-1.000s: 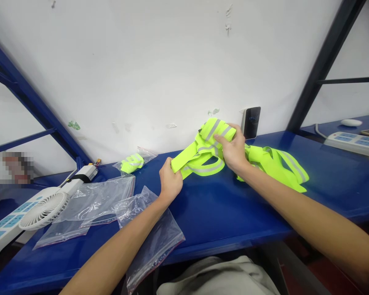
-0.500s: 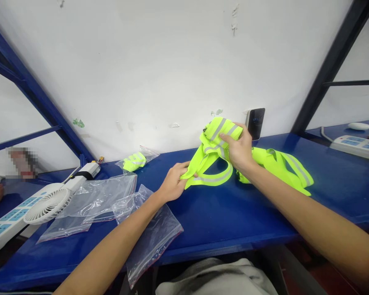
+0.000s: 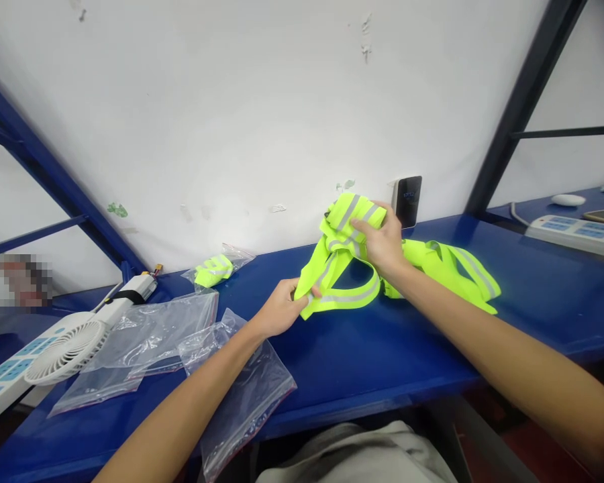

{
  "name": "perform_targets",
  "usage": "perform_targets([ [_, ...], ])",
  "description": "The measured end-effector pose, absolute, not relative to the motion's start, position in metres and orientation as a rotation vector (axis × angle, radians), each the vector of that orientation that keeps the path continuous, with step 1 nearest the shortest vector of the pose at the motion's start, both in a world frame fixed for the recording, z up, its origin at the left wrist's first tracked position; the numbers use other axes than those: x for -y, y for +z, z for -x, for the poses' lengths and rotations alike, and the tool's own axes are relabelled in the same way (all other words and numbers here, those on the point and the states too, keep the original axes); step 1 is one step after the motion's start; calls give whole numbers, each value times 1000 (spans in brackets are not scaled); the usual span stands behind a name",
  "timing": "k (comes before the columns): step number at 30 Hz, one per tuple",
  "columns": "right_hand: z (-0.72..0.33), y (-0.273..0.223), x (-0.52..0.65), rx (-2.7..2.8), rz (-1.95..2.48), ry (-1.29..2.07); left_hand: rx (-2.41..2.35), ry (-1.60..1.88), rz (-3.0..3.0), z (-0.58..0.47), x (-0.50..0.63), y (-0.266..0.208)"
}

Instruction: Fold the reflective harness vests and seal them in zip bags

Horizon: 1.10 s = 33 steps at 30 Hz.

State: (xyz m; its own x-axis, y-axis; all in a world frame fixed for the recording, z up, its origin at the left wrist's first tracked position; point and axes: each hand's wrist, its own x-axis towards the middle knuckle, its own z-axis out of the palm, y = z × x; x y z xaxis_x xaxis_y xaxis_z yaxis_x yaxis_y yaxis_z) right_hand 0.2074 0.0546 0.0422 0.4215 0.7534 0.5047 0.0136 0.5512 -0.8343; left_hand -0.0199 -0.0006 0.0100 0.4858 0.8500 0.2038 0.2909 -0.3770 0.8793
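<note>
Neon-yellow reflective straps with silver stripes, perhaps a strap vest, are held up over the blue table. My right hand is closed around the folded bundle at their top, thumb across the front. Lower and to the left, my left hand pinches the hanging end of a strap, and a loop sags between the two hands. More neon-yellow reflective straps lie loose on the table behind my right forearm. Below my left forearm is a clear zip bag, lying flat.
More clear bags lie at left beside a white handheld fan and a power strip. A bagged yellow bundle sits near the wall. A phone leans upright at the back. Another power strip is at far right.
The view has shifted slightly to the right. My left hand still pinches the strap end, which looks a little more spread at the fingers. My right hand keeps its hold on the bundle.
</note>
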Motion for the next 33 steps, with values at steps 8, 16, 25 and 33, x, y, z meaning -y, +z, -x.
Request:
perform_targets([
  [8,-210,39,-60,1037,855,579,-1038,893,-1863,24,0,5],
  [16,-208,38,-62,985,853,712,-888,945,-2441,26,5,9],
  [25,-199,29,-58,1139,846,957,-409,624,-2714,11,38,19],
  [33,-205,33,-61,1136,885,1181,-504,311,-3329,11,22,6],
])
